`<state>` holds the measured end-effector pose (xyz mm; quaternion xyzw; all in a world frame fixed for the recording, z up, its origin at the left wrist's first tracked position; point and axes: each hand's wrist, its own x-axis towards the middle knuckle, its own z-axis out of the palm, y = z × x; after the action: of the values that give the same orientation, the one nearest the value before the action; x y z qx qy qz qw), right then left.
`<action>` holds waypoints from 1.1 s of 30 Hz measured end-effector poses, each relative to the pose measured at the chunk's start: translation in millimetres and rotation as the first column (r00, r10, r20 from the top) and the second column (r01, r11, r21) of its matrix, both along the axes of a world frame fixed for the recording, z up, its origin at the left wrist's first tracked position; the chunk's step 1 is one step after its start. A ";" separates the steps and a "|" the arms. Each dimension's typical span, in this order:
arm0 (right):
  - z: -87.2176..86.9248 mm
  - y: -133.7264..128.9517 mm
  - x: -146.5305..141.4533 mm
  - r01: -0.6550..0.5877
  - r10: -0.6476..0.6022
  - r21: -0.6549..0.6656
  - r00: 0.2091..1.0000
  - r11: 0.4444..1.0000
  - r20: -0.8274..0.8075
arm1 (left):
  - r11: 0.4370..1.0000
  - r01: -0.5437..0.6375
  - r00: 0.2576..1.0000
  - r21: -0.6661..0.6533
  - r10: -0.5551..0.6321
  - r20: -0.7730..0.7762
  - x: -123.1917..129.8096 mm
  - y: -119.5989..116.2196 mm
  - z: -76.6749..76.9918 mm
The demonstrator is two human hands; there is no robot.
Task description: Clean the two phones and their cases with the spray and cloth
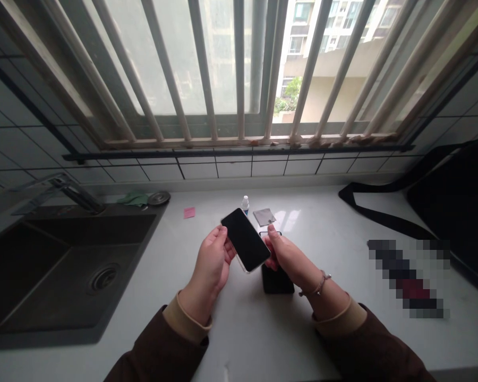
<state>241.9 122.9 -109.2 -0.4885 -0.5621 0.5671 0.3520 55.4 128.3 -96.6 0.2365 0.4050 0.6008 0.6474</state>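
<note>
A smartphone (247, 240) with a dark screen and a clear case is held tilted above the counter. My left hand (215, 254) is closed on its left edge, thumb at the front and fingers behind. At the right edge, my right hand (284, 252) has its curled fingers against the phone, its thumb raised beside it. Below the right hand lies a second dark, phone-shaped object (278, 280), partly covered by that hand. Behind the phone stand a small white-capped bottle (245, 202), partly hidden, and a flat grey square (264, 216).
The white counter (239, 329) has a dark sink (63, 265) with a faucet (79, 196) at left. Near it lie a green cloth (134, 199), a round metal strainer lid (158, 198) and a pink note (189, 213). A black bag (458, 196) and a blurred-out item (408, 278) lie right.
</note>
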 end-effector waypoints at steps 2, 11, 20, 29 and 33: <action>0.3 -2.3 0.5 -0.097 0.096 0.043 0.995 0.994 0.041 | 0.994 -0.106 0.993 -0.030 0.107 0.044 -2.8 3.6 2.2; 1.5 -8.1 -4.4 -0.270 0.263 0.052 0.958 0.961 0.114 | 0.984 -0.173 0.975 -0.052 0.178 0.132 4.2 6.5 -4.7; 0.3 -7.8 -5.9 -0.273 0.230 0.156 0.941 0.949 0.249 | 0.981 -0.191 0.971 -0.041 0.195 0.141 4.5 7.3 -7.6; -1.7 -6.6 -2.8 -0.225 0.109 0.297 0.926 0.928 0.362 | 0.986 -0.165 0.984 -0.016 0.166 0.062 1.7 4.4 -2.1; -0.1 -2.6 4.7 -0.025 -0.138 0.425 0.927 0.905 0.349 | 0.977 0.210 0.976 0.028 -0.208 -0.068 4.0 -6.0 -3.5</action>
<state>246.7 120.3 -109.3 -0.5154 -0.7129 0.3187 0.3529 59.4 122.3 -100.1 0.3083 0.3880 0.5283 0.6894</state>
